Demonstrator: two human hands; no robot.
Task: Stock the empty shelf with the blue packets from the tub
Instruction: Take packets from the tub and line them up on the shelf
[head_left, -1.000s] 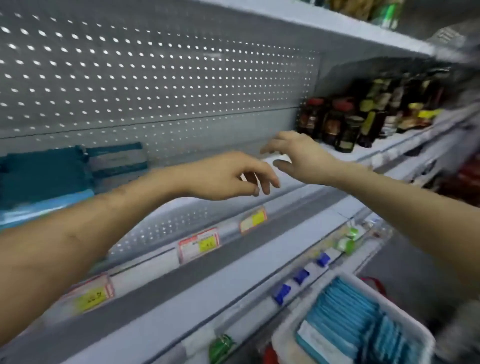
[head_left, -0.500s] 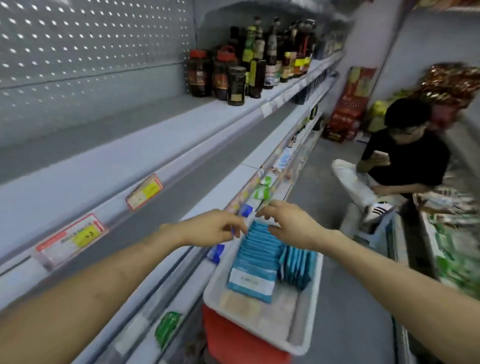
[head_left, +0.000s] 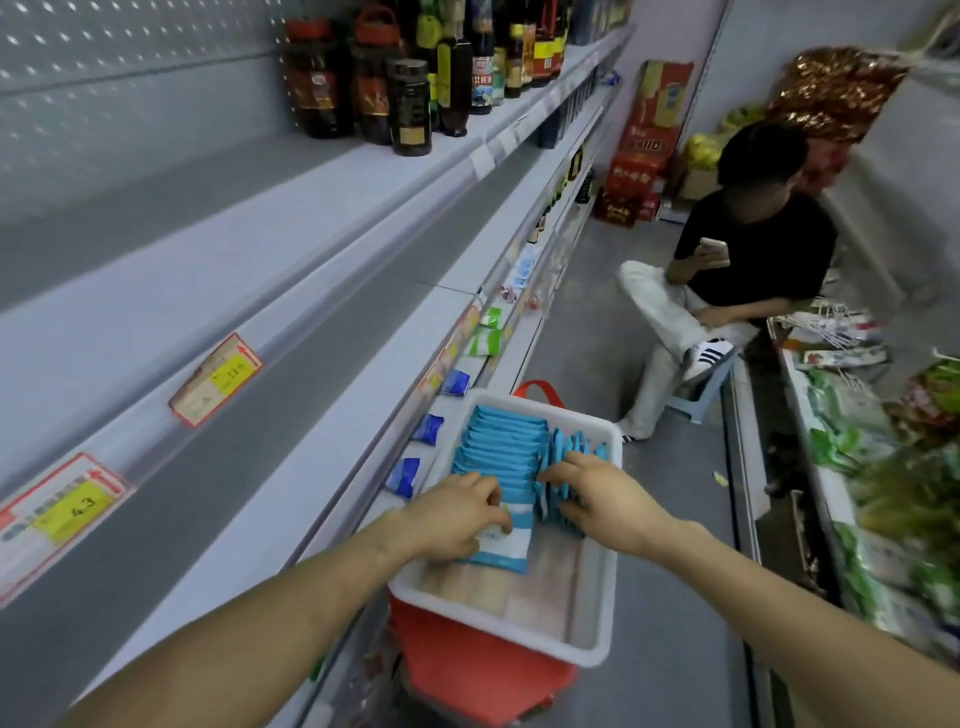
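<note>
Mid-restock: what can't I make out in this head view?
Head view:
Grip of left hand and right hand: fingertips buried among the flat blue packets.
Packet count: hands cover the near rows in the white plastic tub.
Red plastic crate: mostly hidden under the tub.
Grey metal shelf: left end cut off by the frame edge.

Lower centre: left hand (head_left: 457, 512), right hand (head_left: 597, 499), two; one white tub (head_left: 498, 626); two rows blue packets (head_left: 506, 441). Left: two price tags (head_left: 215, 379). Right: one seated person (head_left: 748, 249).
</note>
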